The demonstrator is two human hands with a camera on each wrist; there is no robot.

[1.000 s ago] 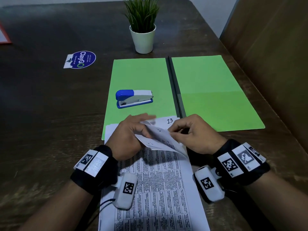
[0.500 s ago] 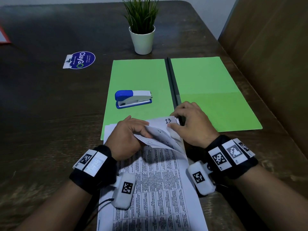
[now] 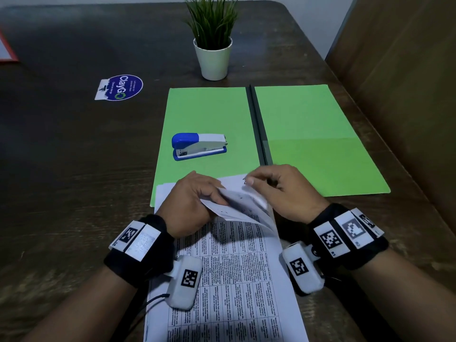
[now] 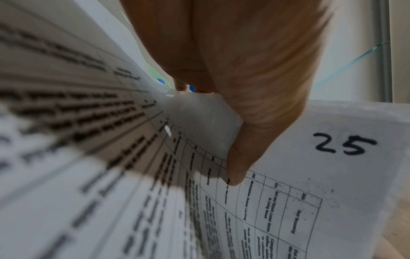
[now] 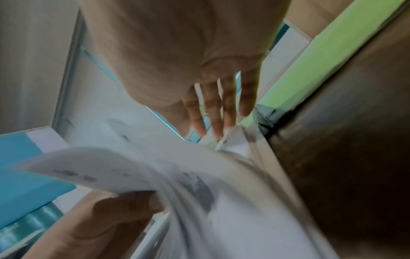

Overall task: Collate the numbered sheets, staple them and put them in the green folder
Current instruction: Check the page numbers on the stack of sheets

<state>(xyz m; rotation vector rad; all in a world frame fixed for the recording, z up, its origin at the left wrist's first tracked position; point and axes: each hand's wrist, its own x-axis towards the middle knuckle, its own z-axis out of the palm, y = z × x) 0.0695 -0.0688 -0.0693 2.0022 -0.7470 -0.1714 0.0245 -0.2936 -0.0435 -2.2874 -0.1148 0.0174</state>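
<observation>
The numbered sheets [image 3: 222, 280] lie at 6 o'clock on the tabletop [image 3: 74, 193], their top edge over the open green folder [image 3: 320, 156]. The left hand [image 3: 195, 201] pinches bent-up corners. The right hand [image 3: 278, 191] looks curled on the top corner; its grip is blurry. Paper is light and floppy, so hold the edges. The number under the right hand is hidden.

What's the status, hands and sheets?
Left hand grips folded-back corners of the sheets. Right hand pinches a far corner. Stapler idle on open green folder. Nothing stapled yet.
</observation>
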